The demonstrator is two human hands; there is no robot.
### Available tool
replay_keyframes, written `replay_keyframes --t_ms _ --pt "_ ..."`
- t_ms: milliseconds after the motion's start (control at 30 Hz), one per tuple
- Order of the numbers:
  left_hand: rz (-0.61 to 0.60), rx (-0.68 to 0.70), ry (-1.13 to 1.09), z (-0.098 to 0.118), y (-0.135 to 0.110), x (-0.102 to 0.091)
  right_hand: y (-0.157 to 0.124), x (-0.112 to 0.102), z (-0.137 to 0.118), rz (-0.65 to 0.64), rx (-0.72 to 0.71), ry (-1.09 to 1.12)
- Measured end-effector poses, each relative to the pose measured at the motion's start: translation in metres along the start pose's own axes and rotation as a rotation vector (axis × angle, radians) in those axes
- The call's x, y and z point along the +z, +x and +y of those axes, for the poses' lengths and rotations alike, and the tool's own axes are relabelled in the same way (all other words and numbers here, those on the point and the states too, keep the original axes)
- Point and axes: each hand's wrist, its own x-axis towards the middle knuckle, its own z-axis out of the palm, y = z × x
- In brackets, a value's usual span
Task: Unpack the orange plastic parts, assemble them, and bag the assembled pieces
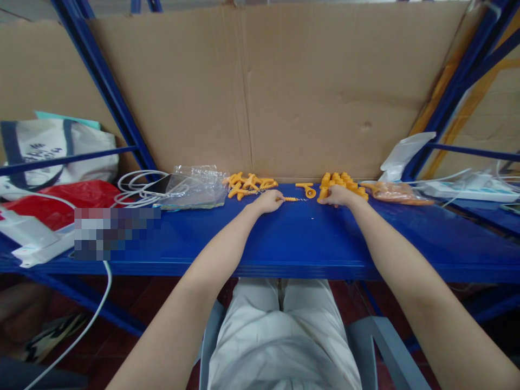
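Observation:
My left hand (270,201) is closed around one end of a thin orange spiral rod (290,199), which points right and ends in a fine wavy metal tip. My right hand (338,196) reaches into a cluster of orange cup-shaped pieces (335,179), its fingers closed on one orange cup-shaped piece (323,200) at the cluster's near left edge. Between the hands lies an orange T-shaped piece with a round ring-like part (310,193). Behind my left hand is a pile of orange branched handles (246,182) with thin metal spirals among them.
The blue table (292,238) is backed by a cardboard wall (309,86). A clear plastic bag (199,189) and white cables (134,187) lie left. A bag of orange pieces (400,193) and a white power strip (467,190) lie right. Blue posts (450,86) frame the sides.

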Motion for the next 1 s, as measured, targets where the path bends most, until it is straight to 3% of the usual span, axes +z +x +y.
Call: replay_keyframes --t_ms 200,400,667,1000 --pt "0.021 -0.065 -0.051 0.003 -0.002 -0.002 -0.004 -0.003 -0.017 -0.166 0.142 0.089" --pt "0.076 -0.115 -0.048 0.007 -0.003 -0.002 -0.001 0.003 -0.016 -0.135 0.085 0.068" --pt "-0.065 -0.12 -0.057 0.011 -0.005 -0.006 0.001 0.007 -0.013 -0.086 0.031 0.066" --pt "-0.074 -0.149 -0.067 0.013 -0.004 -0.008 -0.003 -0.003 -0.023 -0.088 0.039 0.001"
